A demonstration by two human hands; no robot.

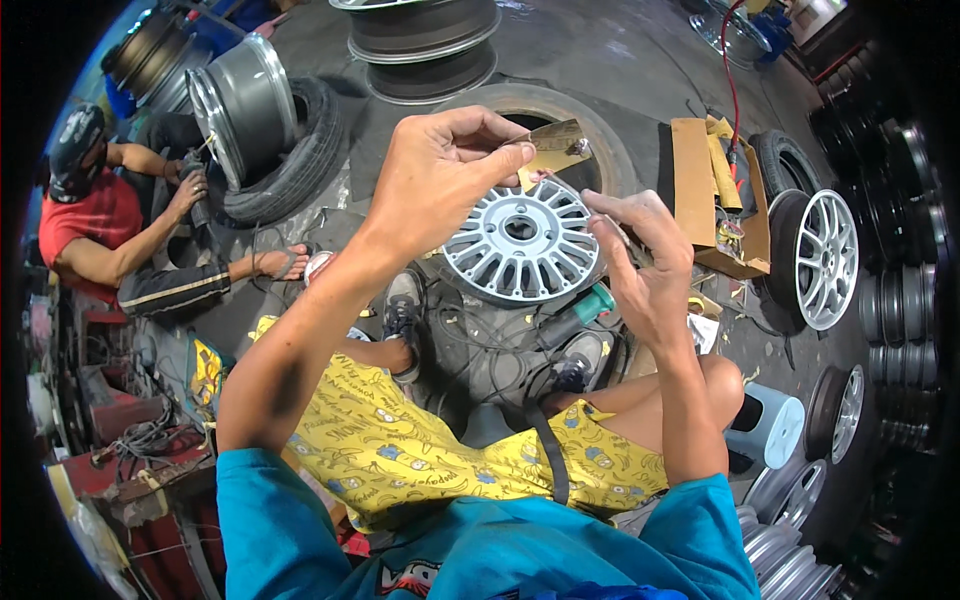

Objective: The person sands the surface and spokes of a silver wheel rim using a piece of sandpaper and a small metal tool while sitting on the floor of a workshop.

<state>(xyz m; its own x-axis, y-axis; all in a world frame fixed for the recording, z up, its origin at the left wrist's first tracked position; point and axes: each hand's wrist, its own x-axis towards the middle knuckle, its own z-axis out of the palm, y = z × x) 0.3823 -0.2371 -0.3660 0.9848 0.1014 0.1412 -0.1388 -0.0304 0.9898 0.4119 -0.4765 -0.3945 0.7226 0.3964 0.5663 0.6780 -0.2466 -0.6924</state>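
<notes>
My left hand point(470, 170) pinches a small brownish, shiny sheet point(550, 145), held up above a silver multi-spoke wheel point(478, 258). My right hand point(645, 260) is raised at the wheel's right side, fingers closed around a small thin item I cannot make out. The wheel lies face up in front of me, over my feet, with part of a large tyre point(475, 97) behind it. A green power tool point(590, 305) lies below the wheel on the floor among cables.
A co-worker in red point(85, 225) sits at left, working on an upright rim point(240, 115). Stacked rims point(420, 65) stand ahead. At right are a cardboard box point(690, 185), a white wheel point(830, 255), a blue stool point(775, 425) and stacked dark rims. Red machinery point(130, 510) fills the lower left.
</notes>
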